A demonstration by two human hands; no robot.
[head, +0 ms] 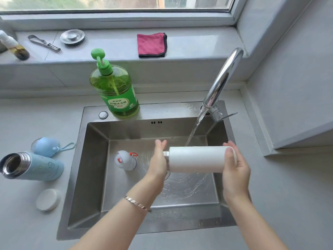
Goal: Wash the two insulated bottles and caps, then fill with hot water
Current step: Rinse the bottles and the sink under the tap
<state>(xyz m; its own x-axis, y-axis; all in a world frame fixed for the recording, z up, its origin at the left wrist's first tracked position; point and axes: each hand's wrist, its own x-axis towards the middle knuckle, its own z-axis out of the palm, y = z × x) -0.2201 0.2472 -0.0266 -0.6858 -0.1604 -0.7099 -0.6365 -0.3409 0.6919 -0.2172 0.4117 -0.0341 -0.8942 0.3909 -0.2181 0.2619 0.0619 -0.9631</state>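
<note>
Fingers [229,144] of right hand [235,170] curl round base, left hand [157,161] flat, straight-fingered, against mouth | sink [93,159]: white bottle [196,159] held above it, horizontal, axis left-right between both hands | cap [125,160] inside sink, left-hand side

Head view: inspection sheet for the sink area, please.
Surface: grey counter, steel sink, wet; faucet running.
Job's things: white bottle held sideways over sink; grey cap in basin; blue bottle uncapped on counter, blue cap beside it.
Clutter: dish soap, white disc, pink cloth, metal lid, tongs, spray bottle.
Hands: left hand flat against bottle mouth; right hand grips its base.
Cables: nothing seen.
Surroundings: window above sill.
</note>
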